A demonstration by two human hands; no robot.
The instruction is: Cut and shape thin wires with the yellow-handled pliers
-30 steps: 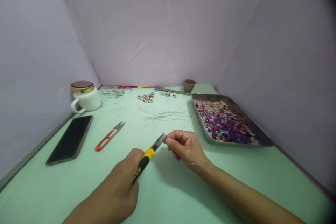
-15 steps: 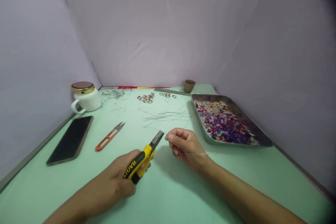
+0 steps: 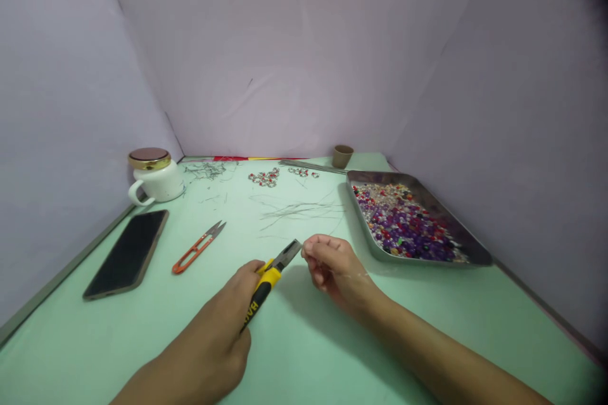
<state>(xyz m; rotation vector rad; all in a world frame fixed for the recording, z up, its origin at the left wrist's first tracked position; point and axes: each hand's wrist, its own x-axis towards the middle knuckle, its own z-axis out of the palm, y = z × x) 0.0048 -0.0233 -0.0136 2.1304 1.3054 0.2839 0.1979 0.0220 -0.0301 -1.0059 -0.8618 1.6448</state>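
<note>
Pliers: grey metal jaws, dull sheen; black-and-yellow grips, smooth, plastic-looking. Snips: bare metal blades, smooth orange handle. Tray: smooth grey metal, soft sheen. Beads: glossy. Phone: dark glassy face. Mug: smooth white glaze; lid: shiny gold band. Tabletop: smooth, mostly matt. Walls: matt, lightly creased.

Pale walls around green tabletop.
</note>
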